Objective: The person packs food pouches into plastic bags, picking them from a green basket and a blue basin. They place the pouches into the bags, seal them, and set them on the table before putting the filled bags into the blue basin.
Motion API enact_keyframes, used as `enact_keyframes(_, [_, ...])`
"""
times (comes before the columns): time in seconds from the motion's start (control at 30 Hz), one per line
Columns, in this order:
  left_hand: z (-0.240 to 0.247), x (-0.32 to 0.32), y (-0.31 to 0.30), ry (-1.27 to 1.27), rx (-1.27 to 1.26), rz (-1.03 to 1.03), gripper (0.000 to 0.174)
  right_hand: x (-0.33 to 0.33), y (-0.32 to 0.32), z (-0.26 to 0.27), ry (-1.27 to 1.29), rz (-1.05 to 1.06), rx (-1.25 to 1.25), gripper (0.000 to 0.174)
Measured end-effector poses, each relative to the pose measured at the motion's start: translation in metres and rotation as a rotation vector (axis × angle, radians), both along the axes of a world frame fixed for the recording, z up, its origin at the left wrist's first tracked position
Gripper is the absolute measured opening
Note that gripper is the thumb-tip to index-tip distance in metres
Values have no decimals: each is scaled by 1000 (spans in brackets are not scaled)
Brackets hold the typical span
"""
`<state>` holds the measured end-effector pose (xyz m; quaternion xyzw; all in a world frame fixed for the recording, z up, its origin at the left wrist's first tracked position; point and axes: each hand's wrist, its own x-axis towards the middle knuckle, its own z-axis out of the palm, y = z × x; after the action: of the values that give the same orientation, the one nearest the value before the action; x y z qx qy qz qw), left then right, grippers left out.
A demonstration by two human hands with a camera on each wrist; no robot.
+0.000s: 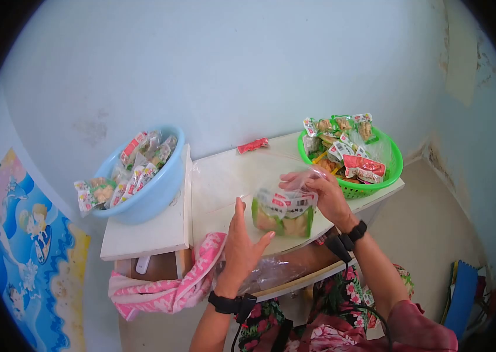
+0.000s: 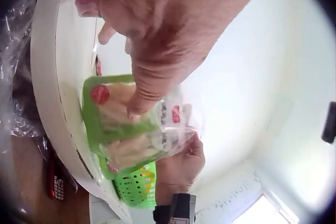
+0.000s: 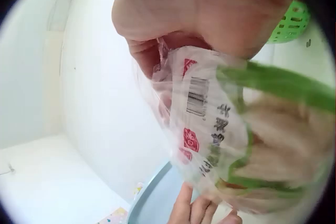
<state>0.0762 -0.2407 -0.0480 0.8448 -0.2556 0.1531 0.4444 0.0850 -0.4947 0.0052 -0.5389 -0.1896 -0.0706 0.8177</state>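
My right hand (image 1: pixel 329 196) grips the gathered top of a clear plastic bag (image 3: pixel 164 90) over the white table. Inside it are green-and-white snack packets (image 1: pixel 283 214) with pale pieces showing through and barcodes on their labels. Beside the bag, on its left, my left hand (image 1: pixel 242 249) has its fingers extended and its thumb apart. From the left wrist, its thumb overlaps the packets' front, and the right hand (image 2: pixel 181 169) holds the bag's top beyond. The right wrist view shows the left hand's fingertips (image 3: pixel 197 211) below the bag.
A blue basin (image 1: pixel 171 158) of packets stands at the left, a green basket (image 1: pixel 397 167) of packets at the right. One red packet (image 1: pixel 252 146) lies near the wall. A pink towel (image 1: pixel 166 287) hangs over the open drawer, and clear plastic (image 1: pixel 271 273) lies in front of me.
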Motion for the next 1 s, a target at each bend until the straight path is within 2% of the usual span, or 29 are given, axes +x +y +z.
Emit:
enact_keyframes(0.1, [-2,17,0,44,-127,-104,129,25,-5,1,-96,158,-102,13])
enact_keyframes(0.2, [-7,22,-6,116,-266,-221,133,32,4,5,-38,213,-4,18])
enact_keyframes(0.3, [-9,19,-17,147,-457,-285,124,33,12,4,-79,141,-77,28])
enact_keyframes(0.4, [-5,14,-22,241,-570,-243,103,32,2,0,-97,193,-86,20])
enact_keyframes(0.5, [-16,19,-24,193,-608,-216,82,29,-16,-6,-133,79,-67,22])
enact_keyframes(0.53, [-17,18,-24,207,-573,-238,78,28,-25,-9,-167,95,-134,40])
enact_keyframes(0.63, [-15,14,-24,227,-509,-261,62,-1,-29,-15,-38,71,-345,74])
enact_keyframes(0.67, [-17,15,-25,220,-511,-246,55,2,-34,-29,-50,149,-329,95])
enact_keyframes(0.77, [-13,15,-29,283,-612,-208,37,-6,-32,-42,1,162,-283,99])
enact_keyframes(0.8, [-11,15,-30,319,-662,-192,31,-6,-29,-45,-22,114,-279,86])
enact_keyframes(0.9, [-9,12,-31,400,-726,-122,23,4,-28,-60,72,73,-438,61])
enact_keyframes(1.0, [-23,20,-34,321,-855,-158,27,10,-21,-72,55,85,-264,45])
